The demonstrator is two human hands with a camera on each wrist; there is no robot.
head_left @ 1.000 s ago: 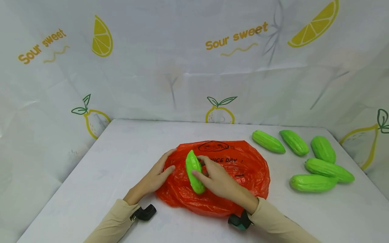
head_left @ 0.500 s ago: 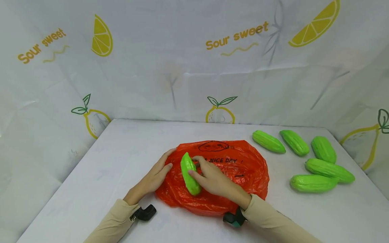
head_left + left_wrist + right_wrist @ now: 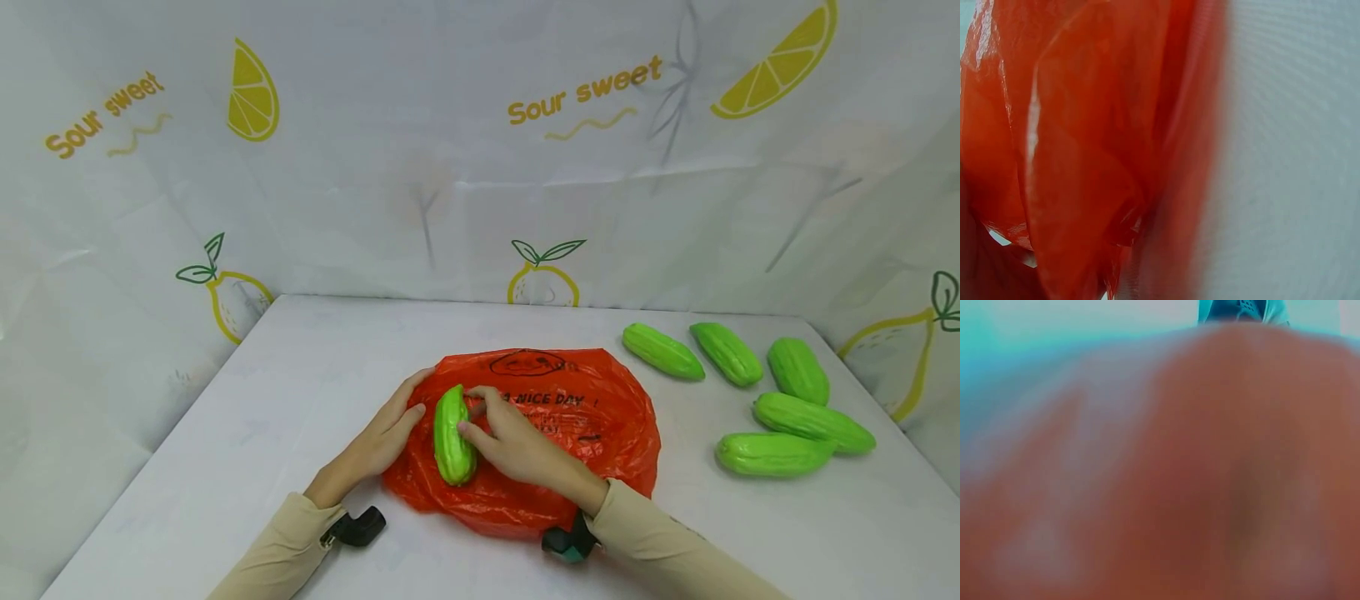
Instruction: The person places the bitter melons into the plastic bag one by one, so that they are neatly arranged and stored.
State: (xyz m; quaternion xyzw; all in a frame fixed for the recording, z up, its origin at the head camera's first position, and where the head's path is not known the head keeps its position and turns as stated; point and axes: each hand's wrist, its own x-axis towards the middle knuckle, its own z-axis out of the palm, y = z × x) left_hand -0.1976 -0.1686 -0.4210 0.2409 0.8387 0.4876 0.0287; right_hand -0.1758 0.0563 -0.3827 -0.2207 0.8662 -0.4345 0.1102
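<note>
The right hand pinches a bright green ridged gourd between thumb and fingers, over the left part of a red plastic bag. The gourd stands lengthwise in the head view, its narrow tip away from the person. The left hand rests at the bag's left edge with fingers and thumb extended; some fingertips are hidden by the plastic. Crumpled red film of the bag fills the left half of the left wrist view. The right wrist view is too blurred to show the gourd.
Several more green gourds lie on the right side of the white table. A white curtain printed with lemons hangs behind. Black wrist devices sit under both wrists.
The right hand has carried the gourd leftward and slightly toward the person, and more of the bag's print shows. The left hand has stayed nearly in place.
</note>
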